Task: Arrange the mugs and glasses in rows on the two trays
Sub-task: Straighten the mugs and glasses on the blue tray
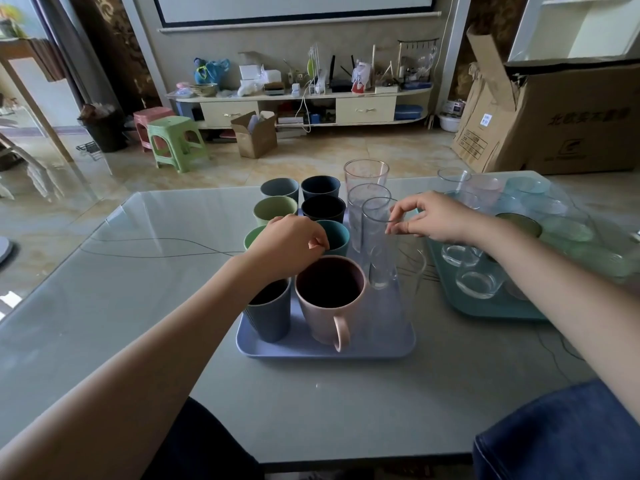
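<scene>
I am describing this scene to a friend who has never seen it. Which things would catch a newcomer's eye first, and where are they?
First, the pink mug at the near edge of the blue tray, with the left hand over the cups just behind it. Next, the right hand pinching the rim of a tall clear glass on the tray's right side. To the right, a teal tray carries clear glasses and pale green ones.
</scene>
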A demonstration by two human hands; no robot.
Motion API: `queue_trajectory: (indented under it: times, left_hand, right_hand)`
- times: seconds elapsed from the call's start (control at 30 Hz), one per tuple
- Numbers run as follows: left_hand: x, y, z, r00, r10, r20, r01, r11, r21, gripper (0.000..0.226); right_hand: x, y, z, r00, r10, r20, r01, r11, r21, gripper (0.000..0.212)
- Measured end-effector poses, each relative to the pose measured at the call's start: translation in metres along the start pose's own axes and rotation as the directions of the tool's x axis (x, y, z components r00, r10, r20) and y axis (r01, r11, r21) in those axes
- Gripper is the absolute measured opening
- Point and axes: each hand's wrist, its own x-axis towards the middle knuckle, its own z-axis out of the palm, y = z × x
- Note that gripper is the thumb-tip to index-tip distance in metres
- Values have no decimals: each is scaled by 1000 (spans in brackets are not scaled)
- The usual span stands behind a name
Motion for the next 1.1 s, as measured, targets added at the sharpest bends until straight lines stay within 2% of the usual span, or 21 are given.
queue_trajectory:
  times: [0.37, 0.57, 0.7, 0.97, 1.1]
  left_hand:
    - [7, 4, 11, 1000, 19, -19, -21, 993, -116, 18]
    - [11, 12, 25, 998, 6, 65, 6, 983, -182, 25]
    - [11, 15, 27, 998, 6, 59, 8, 973, -230, 27]
    - [11, 13, 27, 998, 16, 59, -2, 973, -230, 30]
    - [8, 7, 22, 991, 59, 124, -33, 980, -197, 39]
  right_hand:
    - [-17, -8, 3, 999, -26, -25, 27, 999, 31, 14]
    - [-18, -11, 3, 999, -47, -16, 48, 998, 41, 13]
    - [-18, -11, 3, 999, -46, -15, 46, 998, 35, 9]
    - [-19, -12, 1, 1000, -22, 2, 22, 999, 46, 10]
    - [-18, -13, 0, 1000, -13, 25, 11, 997, 80, 13]
